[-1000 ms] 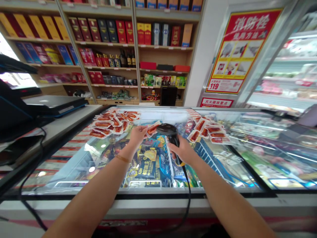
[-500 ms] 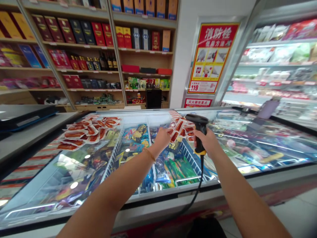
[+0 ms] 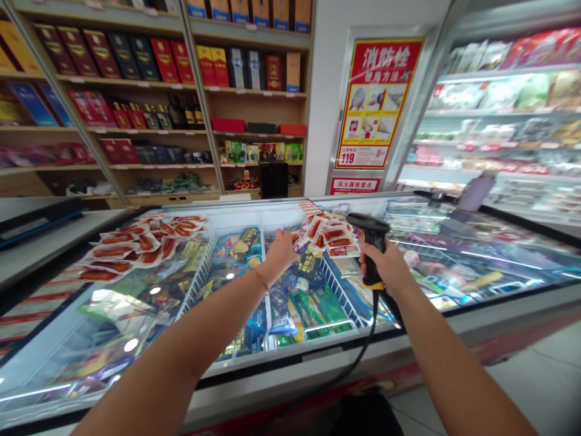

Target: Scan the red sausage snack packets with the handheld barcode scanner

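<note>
In my right hand is a black and yellow barcode scanner, its handle wrapped by my fingers. Its cord hangs down over the freezer's front. My left hand, a thin band at its wrist, is closed at the fingertips on a sausage packet, which the fingers partly hide. Between my hands, touching or close to that packet, lies a pile of clear-wrapped red sausages on the freezer glass. A second group of sausage packets is spread over the glass at left.
Under the glass, the chest freezer holds wire baskets of colourful frozen packs. A lilac object stands on the freezer's right side. Behind are shelves of boxes, a red poster and a lit chiller.
My left hand has moved a little left, away from the scanner, with the packet at its fingertips. The scanner stays in my right hand. The view has turned slightly right.
</note>
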`<state>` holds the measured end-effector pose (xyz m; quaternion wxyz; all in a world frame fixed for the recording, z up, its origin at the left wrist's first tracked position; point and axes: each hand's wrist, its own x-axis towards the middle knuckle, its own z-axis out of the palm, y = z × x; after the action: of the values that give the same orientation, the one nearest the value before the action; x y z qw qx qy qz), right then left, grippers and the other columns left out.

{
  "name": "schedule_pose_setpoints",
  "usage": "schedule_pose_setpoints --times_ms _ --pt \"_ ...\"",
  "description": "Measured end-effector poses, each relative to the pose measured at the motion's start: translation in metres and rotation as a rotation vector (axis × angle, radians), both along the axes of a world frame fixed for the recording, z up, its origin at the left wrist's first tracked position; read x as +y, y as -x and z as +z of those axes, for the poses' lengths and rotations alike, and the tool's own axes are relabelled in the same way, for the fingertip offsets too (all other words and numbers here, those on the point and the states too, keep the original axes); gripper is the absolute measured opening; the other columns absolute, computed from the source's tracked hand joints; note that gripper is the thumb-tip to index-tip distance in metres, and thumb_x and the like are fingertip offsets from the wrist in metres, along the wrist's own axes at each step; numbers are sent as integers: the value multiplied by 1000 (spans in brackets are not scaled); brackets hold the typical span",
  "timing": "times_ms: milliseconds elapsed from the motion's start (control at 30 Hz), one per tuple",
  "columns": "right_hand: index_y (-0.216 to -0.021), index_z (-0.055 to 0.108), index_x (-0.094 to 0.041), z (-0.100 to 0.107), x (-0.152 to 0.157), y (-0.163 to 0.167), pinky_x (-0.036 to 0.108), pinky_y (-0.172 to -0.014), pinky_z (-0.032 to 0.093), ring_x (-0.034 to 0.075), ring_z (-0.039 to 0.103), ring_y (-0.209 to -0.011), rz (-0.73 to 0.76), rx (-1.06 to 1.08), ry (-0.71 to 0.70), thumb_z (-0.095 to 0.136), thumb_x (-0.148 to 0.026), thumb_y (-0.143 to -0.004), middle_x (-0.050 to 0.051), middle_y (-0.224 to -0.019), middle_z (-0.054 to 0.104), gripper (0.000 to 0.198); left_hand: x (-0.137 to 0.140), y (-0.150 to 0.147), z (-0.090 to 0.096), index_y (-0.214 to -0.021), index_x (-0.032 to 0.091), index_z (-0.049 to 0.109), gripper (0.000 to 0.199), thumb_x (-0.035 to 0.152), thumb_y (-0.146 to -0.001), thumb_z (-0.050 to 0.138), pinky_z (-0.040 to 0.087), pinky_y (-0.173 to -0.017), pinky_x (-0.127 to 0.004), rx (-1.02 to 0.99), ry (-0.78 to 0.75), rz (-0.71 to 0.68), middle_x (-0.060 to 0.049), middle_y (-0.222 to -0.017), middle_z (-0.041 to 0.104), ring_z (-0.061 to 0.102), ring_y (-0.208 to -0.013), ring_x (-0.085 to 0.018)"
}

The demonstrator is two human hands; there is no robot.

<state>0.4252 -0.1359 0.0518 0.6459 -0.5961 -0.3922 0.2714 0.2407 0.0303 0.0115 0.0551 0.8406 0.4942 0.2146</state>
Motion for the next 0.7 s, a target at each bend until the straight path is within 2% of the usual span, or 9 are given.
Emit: schedule_pose_setpoints --times_ms 167,267,367,433,533,600,700 --pt "-80 49 -19 -5 -1 -6 23 -34 42 13 53 -36 -10 12 8 70 -41 -68 -4 -53 56 32 12 15 -5 -109 13 55 45 17 -66 68 49 -84 -30 -23 10 -19 -13 -117 51 63 -95 -23" --pt "-80 48 -19 -6 -4 -11 23 -34 43 12 53 -37 -11 25 3 70 -42 -68 -5 -53 57 33 19 19 -9 -107 14 57 44 18 -65 69 48 -89 -32 -180 28 24 -12 -112 53 60 -96 -22" --pt "-82 48 -19 -6 -7 -18 23 -35 42 12 53 -36 -6 30 -1 71 -42 -67 -5 -53 57 35 27 10 -4 -106 15 57 42 18 -66 68 47 -94 -35 -379 -37 46 -10 -108 53 57 -102 -23" --pt "-82 49 -19 -5 -7 -22 23 -35 42 12 53 -36 -8 33 3 72 -41 -66 -5 -52 57 36 33 -7 5 -107 16 56 43 17 -66 69 45 -96 -37 -478 -107 -30 -9 -108 53 55 -105 -23" --pt "-83 50 -19 -4 -3 -27 23 -35 42 12 53 -36 -10 45 6 72 -41 -66 -4 -53 57 36 42 -48 20 -108 17 56 43 14 -67 70 45 -99 -37 -533 -163 -247 -10 -111 53 53 -107 -22" --pt "-84 51 -19 -4 -1 -27 23 -35 42 12 53 -36 -18 55 -1 72 -42 -66 -5 -53 57 36 48 -79 25 -109 15 56 44 12 -67 69 44 -100 -36 -486 -174 -376 -11 -114 53 52 -111 -22" --pt "-86 51 -19 -6 2 -28 23 -34 42 13 53 -36 -29 70 -7 72 -42 -67 -5 -53 56 36 56 -113 21 -111 14 57 45 9 -68 67 44 -100 -36 -358 -151 -505 -12 -119 53 53 -113 -22"
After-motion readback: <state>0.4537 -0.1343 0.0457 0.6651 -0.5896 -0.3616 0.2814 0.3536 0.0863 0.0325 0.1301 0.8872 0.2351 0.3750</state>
